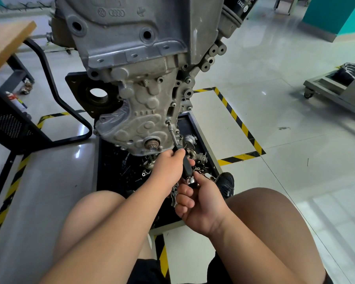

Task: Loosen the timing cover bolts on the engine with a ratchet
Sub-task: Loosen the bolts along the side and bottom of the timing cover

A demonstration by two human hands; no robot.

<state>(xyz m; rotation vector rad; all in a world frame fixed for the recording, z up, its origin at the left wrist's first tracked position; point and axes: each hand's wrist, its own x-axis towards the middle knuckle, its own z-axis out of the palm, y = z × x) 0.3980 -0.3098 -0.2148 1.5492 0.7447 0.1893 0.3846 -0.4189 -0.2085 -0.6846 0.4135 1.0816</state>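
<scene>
The left hand (pixel 170 162) has its fingers (pixel 179 153) curled tight round the black handle (pixel 187 169) of the ratchet (pixel 177 149), taking it near the upper end. The right hand (pixel 201 199) pinches the chrome head (pixel 191 181) at the handle's lower end between thumb and fingertips. Its remaining fingers (pixel 186 201) lie loosely curled below.

From the handle a thin steel shaft (pixel 173 136) runs up to a bolt (pixel 168 121) on the right edge of the timing cover (pixel 143 121), low on the engine (pixel 131 37). The tip appears to sit on the bolt head, though the joint is too small to confirm.

The tool looks light and stiff, but its slim shaft would probably tilt off a small head if pushed sideways. One hand therefore best holds the handle in line with the bolt while the other turns at the head. The cover is ribbed cast metal, rigid and likely to mark if the tip slips. A tight bolt may let go suddenly.

More bolts (pixel 173 104) stand further up the same edge. A crank stub (pixel 152 144) projects near the cover's lower edge.

Under the engine lies a black tray (pixel 196 128) holding loose parts (pixel 201 158). Striped tape (pixel 240 124) marks the floor (pixel 275 160) beyond the tray's right rim. A dark shoe (pixel 225 182) rests at the tray's near right corner.
</scene>
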